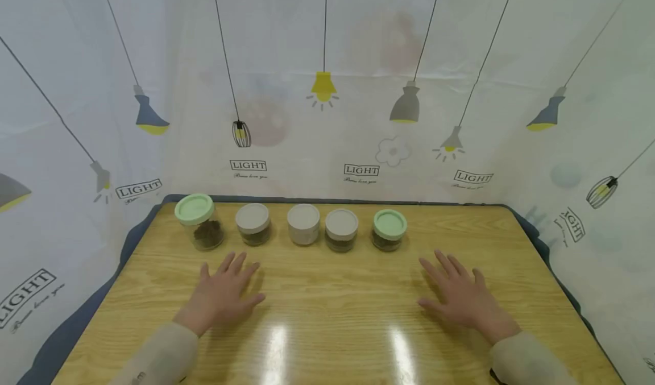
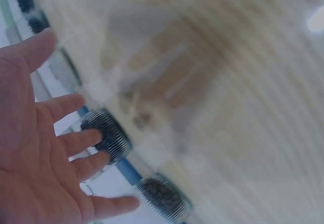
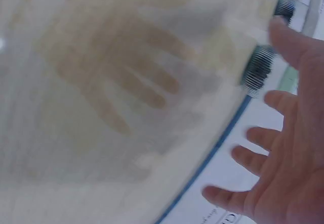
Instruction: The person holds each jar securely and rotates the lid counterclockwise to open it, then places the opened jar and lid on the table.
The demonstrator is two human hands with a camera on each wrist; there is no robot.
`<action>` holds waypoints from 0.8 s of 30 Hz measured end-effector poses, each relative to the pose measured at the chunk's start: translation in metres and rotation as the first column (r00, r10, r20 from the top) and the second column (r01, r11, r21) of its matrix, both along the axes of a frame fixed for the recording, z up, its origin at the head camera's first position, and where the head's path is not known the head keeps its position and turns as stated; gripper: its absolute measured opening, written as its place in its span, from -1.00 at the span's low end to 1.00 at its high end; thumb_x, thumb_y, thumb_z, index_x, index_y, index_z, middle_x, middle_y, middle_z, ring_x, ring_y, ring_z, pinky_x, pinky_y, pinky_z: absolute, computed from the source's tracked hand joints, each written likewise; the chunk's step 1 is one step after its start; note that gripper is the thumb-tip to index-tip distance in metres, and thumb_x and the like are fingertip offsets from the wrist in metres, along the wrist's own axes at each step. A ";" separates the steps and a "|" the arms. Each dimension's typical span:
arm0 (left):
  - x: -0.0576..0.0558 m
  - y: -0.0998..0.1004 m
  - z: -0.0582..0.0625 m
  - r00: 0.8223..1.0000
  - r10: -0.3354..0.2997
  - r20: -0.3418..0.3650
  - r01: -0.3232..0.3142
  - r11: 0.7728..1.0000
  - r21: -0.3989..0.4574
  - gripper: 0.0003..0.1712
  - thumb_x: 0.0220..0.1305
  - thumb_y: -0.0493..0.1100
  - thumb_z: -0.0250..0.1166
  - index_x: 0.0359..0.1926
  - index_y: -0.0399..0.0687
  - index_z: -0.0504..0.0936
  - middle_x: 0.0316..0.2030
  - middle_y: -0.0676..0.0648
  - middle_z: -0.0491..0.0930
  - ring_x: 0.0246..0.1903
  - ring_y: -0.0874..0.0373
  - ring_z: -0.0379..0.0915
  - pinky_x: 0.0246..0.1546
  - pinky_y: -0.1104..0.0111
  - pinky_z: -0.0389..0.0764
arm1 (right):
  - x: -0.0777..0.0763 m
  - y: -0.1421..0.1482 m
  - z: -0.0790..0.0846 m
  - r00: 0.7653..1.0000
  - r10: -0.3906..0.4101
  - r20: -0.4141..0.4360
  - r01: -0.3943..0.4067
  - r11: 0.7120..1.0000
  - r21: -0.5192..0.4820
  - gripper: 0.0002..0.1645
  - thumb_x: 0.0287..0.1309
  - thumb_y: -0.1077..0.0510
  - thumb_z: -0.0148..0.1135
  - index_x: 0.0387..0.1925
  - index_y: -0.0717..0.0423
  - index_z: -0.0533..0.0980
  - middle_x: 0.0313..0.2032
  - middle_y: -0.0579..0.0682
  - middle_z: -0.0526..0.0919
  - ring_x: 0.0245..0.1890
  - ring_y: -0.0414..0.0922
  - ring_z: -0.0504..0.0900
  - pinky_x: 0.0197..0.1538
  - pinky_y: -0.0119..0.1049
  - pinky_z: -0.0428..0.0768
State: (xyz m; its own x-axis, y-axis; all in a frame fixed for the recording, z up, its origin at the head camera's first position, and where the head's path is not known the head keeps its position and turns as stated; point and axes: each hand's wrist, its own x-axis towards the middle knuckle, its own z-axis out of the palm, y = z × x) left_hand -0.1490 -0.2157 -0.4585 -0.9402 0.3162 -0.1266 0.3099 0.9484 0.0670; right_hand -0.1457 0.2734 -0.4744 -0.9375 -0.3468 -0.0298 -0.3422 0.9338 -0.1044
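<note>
Both hands hover over the wooden table with fingers spread and nothing held. My left hand is nearest a tall glass jar with a green lid and dark contents, at the far left of a row. Beside it stands a low jar with a white lid. A frosted white-lidded jar and another low white-lidded jar follow to the right. The row ends at a small green-lidded jar, to the left and beyond my right hand. Dark contents show through ribbed glass in the left wrist view.
The light wood table has a dark blue cloth edge around it. A pale curtain printed with lamps and lettering hangs behind and at both sides. Two bright reflections lie on the near tabletop.
</note>
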 end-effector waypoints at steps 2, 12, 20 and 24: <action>-0.001 0.001 0.010 0.999 -0.004 0.044 0.003 1.000 0.023 -0.21 0.26 0.36 0.08 0.36 0.03 0.30 0.39 -0.28 0.16 0.33 -0.29 0.05 0.11 -0.44 0.13 | -0.002 0.000 0.008 1.000 0.021 0.023 -0.022 1.000 0.006 -0.07 0.16 -0.40 0.10 0.43 -0.09 0.12 0.38 0.26 0.17 0.28 0.30 0.23 0.03 0.49 0.27; -0.009 0.002 0.029 0.982 -0.019 0.186 -0.005 0.991 0.130 -0.33 0.19 0.19 0.28 0.20 -0.11 0.46 0.15 -0.25 0.48 0.12 -0.23 0.38 0.09 -0.14 0.42 | -0.011 -0.011 0.035 0.983 0.089 0.159 -0.075 0.993 -0.091 -0.27 0.15 -0.14 0.27 0.29 0.05 0.35 0.15 0.24 0.49 0.09 0.23 0.47 -0.03 0.23 0.52; -0.015 -0.006 0.033 0.971 0.009 0.237 -0.049 0.985 0.164 -0.39 0.17 0.12 0.31 0.14 -0.13 0.50 -0.03 -0.21 0.61 -0.05 -0.15 0.51 -0.05 -0.08 0.51 | -0.020 -0.030 0.041 0.970 0.133 0.203 -0.115 0.988 -0.101 -0.34 0.14 -0.10 0.29 0.24 0.05 0.40 0.13 0.18 0.53 0.11 0.16 0.47 0.09 0.17 0.48; -0.018 -0.019 0.028 0.963 0.067 0.260 -0.113 0.979 0.169 -0.42 0.19 0.12 0.29 0.12 -0.14 0.51 -0.11 -0.17 0.63 -0.12 -0.08 0.54 -0.11 -0.04 0.55 | -0.022 -0.047 0.042 0.968 0.146 0.205 -0.126 0.986 -0.107 -0.33 0.14 -0.10 0.30 0.24 0.04 0.40 0.14 0.19 0.52 0.13 0.16 0.46 0.11 0.17 0.47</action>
